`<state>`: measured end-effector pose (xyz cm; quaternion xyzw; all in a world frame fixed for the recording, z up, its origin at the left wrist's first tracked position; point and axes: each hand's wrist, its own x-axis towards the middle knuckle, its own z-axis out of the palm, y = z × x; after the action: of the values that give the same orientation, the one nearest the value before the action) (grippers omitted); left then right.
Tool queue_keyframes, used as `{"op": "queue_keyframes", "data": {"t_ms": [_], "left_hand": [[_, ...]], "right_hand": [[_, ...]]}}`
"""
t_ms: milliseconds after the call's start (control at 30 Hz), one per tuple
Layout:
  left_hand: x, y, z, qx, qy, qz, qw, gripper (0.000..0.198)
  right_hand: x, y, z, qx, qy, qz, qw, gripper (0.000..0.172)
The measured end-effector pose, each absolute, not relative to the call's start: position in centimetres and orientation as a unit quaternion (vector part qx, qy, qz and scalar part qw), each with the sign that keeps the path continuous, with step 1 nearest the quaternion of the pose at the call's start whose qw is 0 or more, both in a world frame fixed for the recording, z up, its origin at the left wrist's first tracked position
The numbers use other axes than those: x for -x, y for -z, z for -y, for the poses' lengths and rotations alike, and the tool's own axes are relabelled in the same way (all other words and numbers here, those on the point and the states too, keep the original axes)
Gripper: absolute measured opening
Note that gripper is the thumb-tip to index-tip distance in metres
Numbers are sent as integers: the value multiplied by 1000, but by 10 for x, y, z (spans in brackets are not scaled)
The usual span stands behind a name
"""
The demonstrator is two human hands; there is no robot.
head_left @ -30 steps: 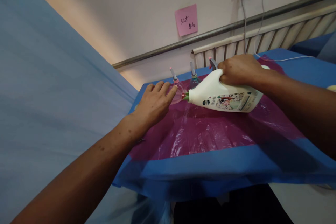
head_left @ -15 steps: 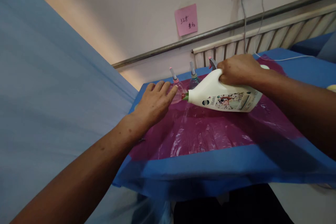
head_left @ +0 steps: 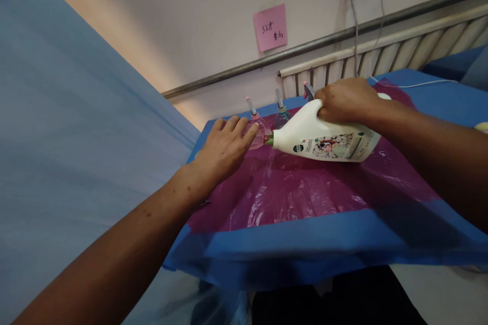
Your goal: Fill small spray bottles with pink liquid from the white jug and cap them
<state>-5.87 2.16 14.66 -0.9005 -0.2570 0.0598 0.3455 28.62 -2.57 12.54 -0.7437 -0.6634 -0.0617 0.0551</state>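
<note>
My right hand (head_left: 345, 99) is wrapped round the handle of a cream-white detergent bottle (head_left: 297, 139), which lies tilted nearly level with its mouth to the left. A small green and red piece (head_left: 269, 139) sits right at that mouth; I cannot tell what it is. My left hand (head_left: 229, 144) reaches out palm down, fingers stretched and apart, just left of the mouth. Beyond its fingertips stands a clear spray bottle with a pink collar (head_left: 255, 116). A teal spray bottle (head_left: 282, 119) and a grey and pink spray trigger (head_left: 308, 91) show behind the detergent bottle.
A crinkled magenta plastic sheet (head_left: 305, 188) covers part of the blue-clothed table (head_left: 305, 238). Blue curtain (head_left: 95, 137) hangs along the left. At the back are a radiator (head_left: 373, 61), a pipe (head_left: 244, 68), a pink note (head_left: 270, 28) and a cord (head_left: 355, 35) from a socket.
</note>
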Motion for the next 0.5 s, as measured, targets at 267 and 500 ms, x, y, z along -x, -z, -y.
{"op": "queue_keyframes", "data": {"t_ms": [267, 500], "left_hand": [[59, -148, -20, 895, -64, 236, 373, 64], [58, -149, -20, 899, -63, 221, 372, 62]], "right_hand": [[-283, -127, 27, 754, 81, 651, 30, 41], [-281, -129, 27, 752, 79, 654, 14, 43]]}}
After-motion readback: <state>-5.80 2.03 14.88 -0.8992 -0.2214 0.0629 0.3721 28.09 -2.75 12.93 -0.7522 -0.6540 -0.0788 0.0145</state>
